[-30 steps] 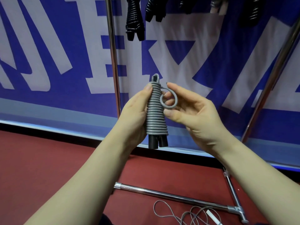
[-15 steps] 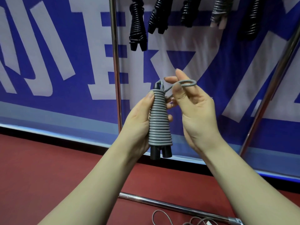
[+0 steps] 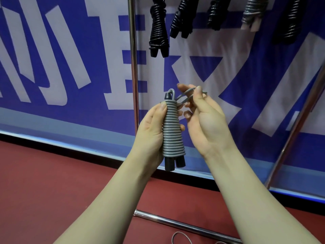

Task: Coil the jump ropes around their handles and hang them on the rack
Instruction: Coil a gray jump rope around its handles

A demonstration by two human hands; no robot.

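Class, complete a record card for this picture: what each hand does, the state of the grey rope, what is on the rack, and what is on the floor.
Left: the left hand grips the coiled grey jump rope
Right: the right hand pinches its loose loop near the top
Rope state: wound round two black handles; not yet hung
Rack: several coiled ropes hang beside the upright pole
Floor: a loose rope by the base bar
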